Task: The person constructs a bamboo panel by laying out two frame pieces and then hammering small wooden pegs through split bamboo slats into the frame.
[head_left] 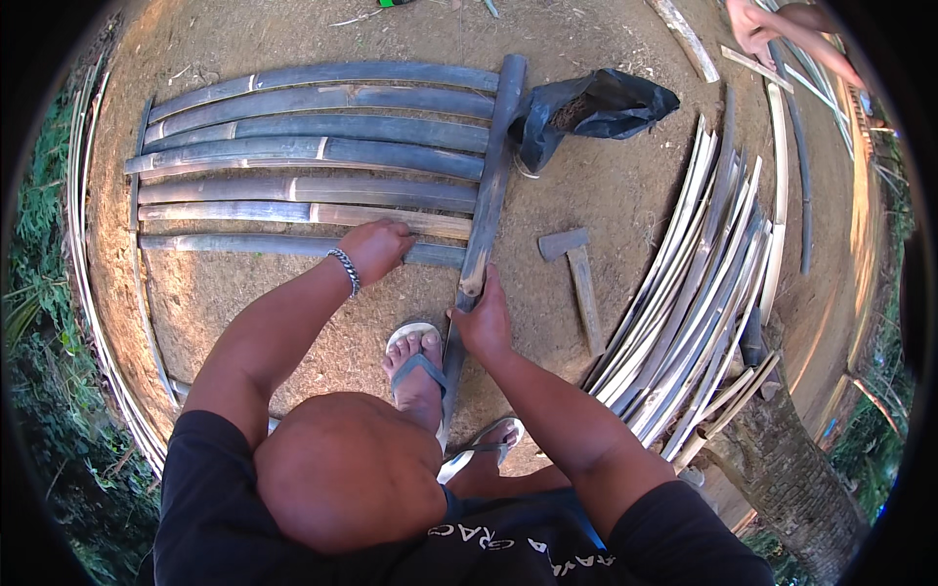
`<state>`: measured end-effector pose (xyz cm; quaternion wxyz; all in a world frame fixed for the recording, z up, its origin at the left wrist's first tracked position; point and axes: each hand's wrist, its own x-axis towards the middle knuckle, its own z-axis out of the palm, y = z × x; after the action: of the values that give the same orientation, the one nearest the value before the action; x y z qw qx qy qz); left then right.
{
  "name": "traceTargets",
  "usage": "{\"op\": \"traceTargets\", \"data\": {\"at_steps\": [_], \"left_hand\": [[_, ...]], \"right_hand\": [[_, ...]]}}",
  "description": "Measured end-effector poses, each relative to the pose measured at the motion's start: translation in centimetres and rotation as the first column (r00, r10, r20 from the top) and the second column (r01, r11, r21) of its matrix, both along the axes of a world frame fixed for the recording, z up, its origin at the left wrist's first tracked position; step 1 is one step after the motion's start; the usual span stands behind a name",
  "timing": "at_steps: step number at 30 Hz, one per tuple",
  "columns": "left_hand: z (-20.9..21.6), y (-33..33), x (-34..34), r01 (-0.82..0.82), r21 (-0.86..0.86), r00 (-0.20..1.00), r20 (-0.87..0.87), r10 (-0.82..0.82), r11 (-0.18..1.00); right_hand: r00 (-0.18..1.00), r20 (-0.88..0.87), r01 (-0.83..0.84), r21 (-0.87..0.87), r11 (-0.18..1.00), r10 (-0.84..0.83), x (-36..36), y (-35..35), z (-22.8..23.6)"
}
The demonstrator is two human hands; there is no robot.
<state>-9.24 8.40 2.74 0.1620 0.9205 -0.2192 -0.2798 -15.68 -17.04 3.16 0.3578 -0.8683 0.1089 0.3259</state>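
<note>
Several dark split-bamboo slats (322,127) lie side by side on the ground, forming a panel. Their right ends meet a thick bamboo pole (493,181) that runs toward me. My left hand (379,252), with a chain bracelet at the wrist, curls over the nearest slat (264,244), close to its right end. Its fingertips are bent down at the slat's far edge. Around the near part of the pole, my right hand (484,320) is closed, thumb on the left side and fingers on the right. My sandalled foot (415,361) stands just left of the pole.
A hammer-like tool (576,269) with a wooden handle lies right of the pole. Beyond it is a pile of bamboo strips (689,293), near a tree trunk (782,469). An open black bag (596,107) sits by the pole's far end. Another person's hand (754,27) shows at the upper right.
</note>
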Motion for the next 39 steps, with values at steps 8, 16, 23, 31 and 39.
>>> {"op": "traceTargets", "data": {"at_steps": [8,16,23,31,39], "left_hand": [[-0.1,-0.1,-0.1,-0.003,-0.009,1.0,-0.008,0.003,1.0],[-0.4,-0.1,0.0,0.015,-0.013,1.0,0.025,-0.015,1.0],[-0.9,-0.1,-0.2,0.001,0.011,1.0,0.012,-0.001,1.0],[-0.5,-0.3,0.1,0.014,-0.002,1.0,0.024,-0.014,1.0],[-0.5,-0.4,0.4,0.027,0.023,1.0,0.002,-0.027,0.999]], "right_hand": [[0.999,0.027,-0.019,-0.021,1.0,0.02,-0.2,0.0,-0.3],[0.999,0.008,-0.048,-0.081,0.996,0.048,-0.3,0.2,-0.1],[0.998,0.005,-0.066,-0.087,0.994,0.067,-0.4,0.3,0.2],[0.997,0.017,-0.078,-0.087,0.993,0.08,-0.4,0.5,0.9],[0.996,-0.026,-0.093,-0.111,0.99,0.09,0.0,0.7,1.5]]}}
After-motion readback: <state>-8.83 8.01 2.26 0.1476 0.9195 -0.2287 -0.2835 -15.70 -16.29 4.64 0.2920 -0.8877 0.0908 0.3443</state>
